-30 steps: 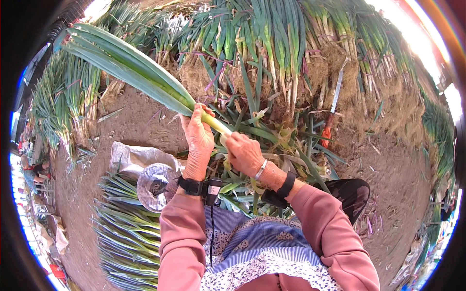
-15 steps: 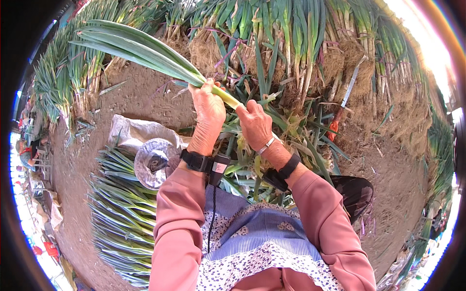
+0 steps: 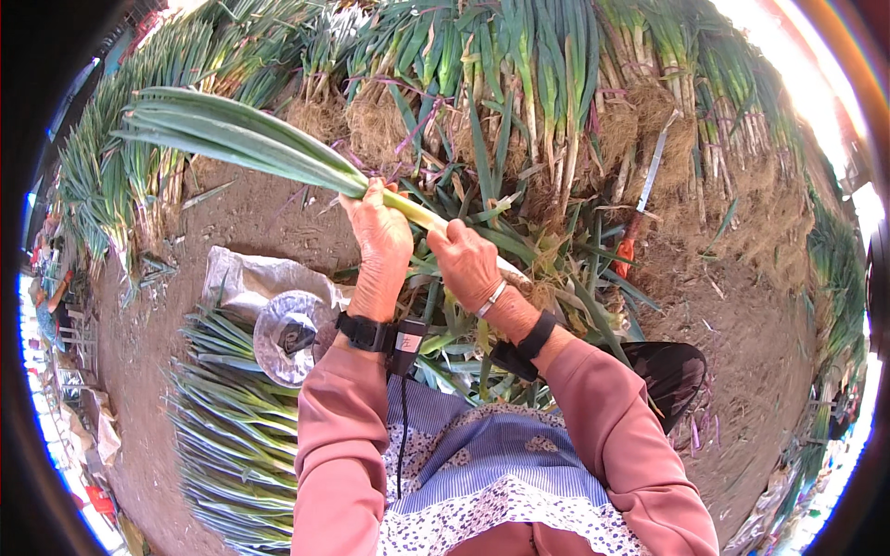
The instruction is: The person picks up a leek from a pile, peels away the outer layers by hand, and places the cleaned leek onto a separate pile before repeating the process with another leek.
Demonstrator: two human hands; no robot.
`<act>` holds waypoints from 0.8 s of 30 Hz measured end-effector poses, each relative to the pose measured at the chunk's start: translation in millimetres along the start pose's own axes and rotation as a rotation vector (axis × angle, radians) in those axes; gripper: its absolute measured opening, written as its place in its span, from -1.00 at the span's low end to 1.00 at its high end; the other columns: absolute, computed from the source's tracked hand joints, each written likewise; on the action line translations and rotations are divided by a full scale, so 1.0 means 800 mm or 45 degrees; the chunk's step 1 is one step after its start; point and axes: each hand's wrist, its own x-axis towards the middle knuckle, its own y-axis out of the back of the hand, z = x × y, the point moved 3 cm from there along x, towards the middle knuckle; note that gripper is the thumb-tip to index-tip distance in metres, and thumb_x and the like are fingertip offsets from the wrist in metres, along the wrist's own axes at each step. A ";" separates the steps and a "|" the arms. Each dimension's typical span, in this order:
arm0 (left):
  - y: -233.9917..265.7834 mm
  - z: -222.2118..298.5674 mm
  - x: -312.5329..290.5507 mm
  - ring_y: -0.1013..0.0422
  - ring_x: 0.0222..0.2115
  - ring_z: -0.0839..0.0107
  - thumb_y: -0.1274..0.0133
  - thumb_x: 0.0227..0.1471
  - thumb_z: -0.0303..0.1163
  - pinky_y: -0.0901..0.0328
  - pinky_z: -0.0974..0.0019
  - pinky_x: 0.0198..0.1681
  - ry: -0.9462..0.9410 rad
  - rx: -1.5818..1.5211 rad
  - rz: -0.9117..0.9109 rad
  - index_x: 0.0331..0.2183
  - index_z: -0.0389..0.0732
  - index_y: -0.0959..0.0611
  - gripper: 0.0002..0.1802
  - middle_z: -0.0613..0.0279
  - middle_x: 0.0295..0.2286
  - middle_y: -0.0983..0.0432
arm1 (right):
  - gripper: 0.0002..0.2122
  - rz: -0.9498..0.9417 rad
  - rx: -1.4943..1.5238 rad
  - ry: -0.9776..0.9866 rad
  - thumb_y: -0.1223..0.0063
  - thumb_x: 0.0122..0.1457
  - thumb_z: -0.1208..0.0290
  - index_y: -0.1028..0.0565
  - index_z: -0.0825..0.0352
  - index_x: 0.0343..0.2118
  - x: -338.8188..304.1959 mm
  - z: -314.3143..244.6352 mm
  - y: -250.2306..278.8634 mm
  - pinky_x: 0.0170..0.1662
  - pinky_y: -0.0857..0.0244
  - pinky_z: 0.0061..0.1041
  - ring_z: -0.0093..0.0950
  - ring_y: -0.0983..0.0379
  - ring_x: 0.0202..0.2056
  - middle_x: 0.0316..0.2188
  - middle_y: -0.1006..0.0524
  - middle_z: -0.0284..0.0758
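A long green leek (image 3: 241, 144) stretches from the upper left toward the middle, leaves fanned out at the far end. My left hand (image 3: 382, 232) grips its pale stalk where the leaves begin. My right hand (image 3: 468, 262) is closed on the stalk just to the right, nearer the root end. A black band sits on each wrist, and a thin bracelet on the right one.
A heap of uprooted leeks with roots and soil (image 3: 519, 83) lies ahead. Trimmed leeks (image 3: 232, 435) are stacked on the left beside a white sack (image 3: 246, 278) and a round foil-like object (image 3: 287, 335). An orange-handled knife (image 3: 640, 204) lies on the right.
Both hands have stayed on the leek and shifted slightly up the picture. The leaf end has swung a little lower to the left.
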 end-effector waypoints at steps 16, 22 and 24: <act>0.004 0.003 0.000 -0.30 -0.38 0.36 0.09 0.09 -0.52 -0.30 0.17 -0.29 -0.001 -0.020 -0.042 -0.09 -0.09 -0.17 -0.62 0.24 -0.35 -0.30 | -0.71 0.181 0.281 -0.304 -0.20 -0.17 0.44 -0.35 0.24 -0.37 0.016 0.003 0.022 -0.43 -0.29 -0.32 -0.24 -0.41 -0.45 -0.41 -0.33 -0.30; -0.005 0.003 -0.013 -0.31 -0.39 0.38 0.08 0.09 -0.54 -0.31 0.19 -0.30 -0.034 0.017 -0.053 -0.05 -0.07 -0.16 -0.57 0.24 -0.36 -0.29 | -0.71 -0.104 0.278 -0.385 -0.23 -0.15 0.40 -0.32 0.21 -0.39 0.023 0.028 0.011 -0.39 -0.28 -0.25 -0.20 -0.42 -0.41 -0.38 -0.34 -0.29; -0.005 0.003 -0.011 -0.31 -0.39 0.38 0.08 0.09 -0.53 -0.30 0.19 -0.29 -0.043 0.024 -0.072 -0.04 -0.08 -0.17 -0.58 0.24 -0.35 -0.30 | -0.81 -0.190 0.189 -0.300 -0.09 -0.07 0.45 -0.35 0.23 -0.38 0.021 0.022 0.003 -0.43 -0.33 -0.29 -0.28 -0.44 -0.37 -0.44 -0.33 -0.28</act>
